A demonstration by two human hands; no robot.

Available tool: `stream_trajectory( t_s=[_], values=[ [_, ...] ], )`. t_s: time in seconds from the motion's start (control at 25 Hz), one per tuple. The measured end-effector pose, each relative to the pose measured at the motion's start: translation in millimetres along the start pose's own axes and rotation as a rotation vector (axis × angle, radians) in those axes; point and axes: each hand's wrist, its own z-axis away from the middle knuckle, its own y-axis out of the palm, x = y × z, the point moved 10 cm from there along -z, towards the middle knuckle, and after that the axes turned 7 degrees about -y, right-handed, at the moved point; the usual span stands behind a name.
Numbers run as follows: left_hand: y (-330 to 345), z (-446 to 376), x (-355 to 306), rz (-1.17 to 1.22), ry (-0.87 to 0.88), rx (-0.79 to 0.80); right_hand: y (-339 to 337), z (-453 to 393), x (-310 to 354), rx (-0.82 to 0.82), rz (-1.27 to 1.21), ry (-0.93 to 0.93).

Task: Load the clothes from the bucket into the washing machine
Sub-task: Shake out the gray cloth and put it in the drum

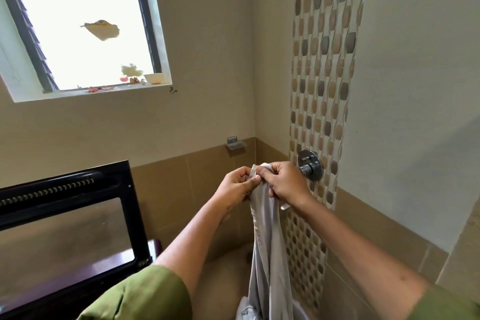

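Your left hand [235, 186] and right hand [281, 184] both pinch the top edge of a grey garment [265, 254] hanging clear above the bucket [298, 310], grip closed on cloth; transfer step in hand, next likely swinging it left over the washing machine lid [70, 218].
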Motion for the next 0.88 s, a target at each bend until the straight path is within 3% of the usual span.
stream_trajectory(
  t_s=[0.24, 0.44, 0.52, 0.72, 0.88],
  values=[
    [-55.1, 29.1, -10.8, 0.279, -0.094, 0.101, 42.2, 12.7, 57.7, 0.056, -0.072, -0.027],
    [-79.6, 41.7, -29.0, 0.205, -0.105, 0.109, 55.3, 25.3, 77.9, 0.075, 0.273, -0.032],
    [-85.9, 39.8, -44.8, 0.200, -0.047, 0.036, 54.7, 26.3, 84.9, 0.043, 0.325, -0.059],
    [-102.1, 41.0, -103.0, 0.174, 0.201, -0.142, 84.9, 24.1, 65.4, 0.154, -0.028, -0.042],
    [-129.0, 41.0, -149.5, 0.144, 0.317, -0.239, 104.1, 22.0, 3.4, 0.117, 0.277, 0.034]
  ],
)
